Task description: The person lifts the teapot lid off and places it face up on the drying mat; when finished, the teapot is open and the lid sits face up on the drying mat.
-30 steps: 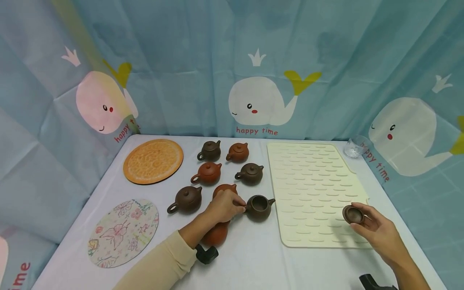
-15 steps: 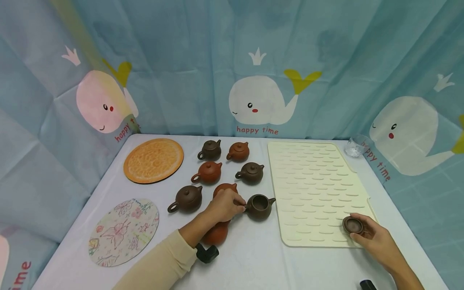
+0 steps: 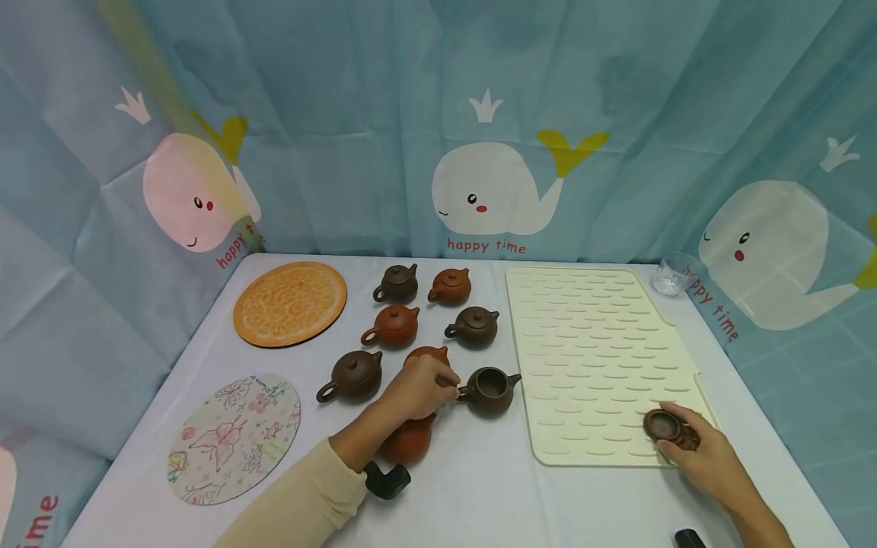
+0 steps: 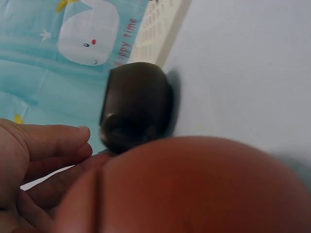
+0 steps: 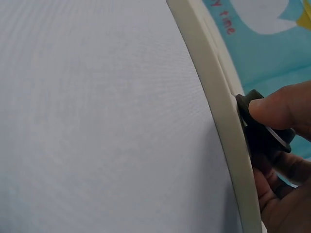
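In the head view, my left hand (image 3: 419,387) reaches over the red teapots, fingertips right at the handle of a dark brown teapot (image 3: 490,394) whose top is uncovered. Daylight shows between thumb and fingers in the left wrist view, beside that dark teapot (image 4: 136,104); a red teapot (image 4: 204,189) fills the foreground. Over the cream mat's near right corner, my right hand (image 3: 709,457) pinches a dark brown teapot lid (image 3: 661,425), hollow side up. The right wrist view has the thumb pressed on this lid (image 5: 267,127), close to the mat's edge (image 5: 214,97).
Several lidded teapots, red and dark, stand left of the cream mat (image 3: 589,358), among them a dark one (image 3: 356,377) and a red one (image 3: 407,443) under the left forearm. An orange round mat (image 3: 291,304), a patterned round mat (image 3: 236,441) and a clear cup (image 3: 671,275) lie near the edges.
My right hand has lowered the lid toward the near corner of the mat and tilted it. My left fingers have drawn slightly left, baring more of the dark teapot's handle.
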Tool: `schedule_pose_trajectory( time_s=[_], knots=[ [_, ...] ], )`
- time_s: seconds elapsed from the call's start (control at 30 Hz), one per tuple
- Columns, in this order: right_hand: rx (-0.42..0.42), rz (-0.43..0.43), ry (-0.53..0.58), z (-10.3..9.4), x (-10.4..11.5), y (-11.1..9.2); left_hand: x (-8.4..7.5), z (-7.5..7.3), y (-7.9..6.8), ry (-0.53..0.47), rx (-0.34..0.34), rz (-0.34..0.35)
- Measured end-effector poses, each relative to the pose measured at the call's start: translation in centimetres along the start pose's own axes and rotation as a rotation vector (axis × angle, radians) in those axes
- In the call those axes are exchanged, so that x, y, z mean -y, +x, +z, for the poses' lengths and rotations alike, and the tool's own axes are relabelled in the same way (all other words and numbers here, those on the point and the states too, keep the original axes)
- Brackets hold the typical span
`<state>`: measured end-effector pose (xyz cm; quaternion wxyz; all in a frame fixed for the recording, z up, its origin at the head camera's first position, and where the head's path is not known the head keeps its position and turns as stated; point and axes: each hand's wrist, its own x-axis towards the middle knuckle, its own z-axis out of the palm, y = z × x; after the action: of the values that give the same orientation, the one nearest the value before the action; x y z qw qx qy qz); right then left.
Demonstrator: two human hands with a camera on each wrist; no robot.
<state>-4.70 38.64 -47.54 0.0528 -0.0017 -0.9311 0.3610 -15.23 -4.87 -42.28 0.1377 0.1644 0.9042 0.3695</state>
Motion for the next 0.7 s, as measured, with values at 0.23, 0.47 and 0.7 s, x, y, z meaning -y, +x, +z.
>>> schedule_pose_trajectory(
  time_s=[0.23,0.47,0.7],
  knots=[
    [-0.017,-0.012,-0.045,-0.6,0.5,-0.3,0.2,-2.3,-2.0,-0.077,-0.072,-0.07],
    [-0.159,-0.035,-0.038,-1.9,2.0,-0.5,1.6,-4.8,-5.7,-0.175,-0.251,-0.04],
    [-0.265,-0.104,0.075,-2.3,5.4,-0.3,3.8,-5.5,-8.6,-0.339,-0.304,-0.054]
  ],
)
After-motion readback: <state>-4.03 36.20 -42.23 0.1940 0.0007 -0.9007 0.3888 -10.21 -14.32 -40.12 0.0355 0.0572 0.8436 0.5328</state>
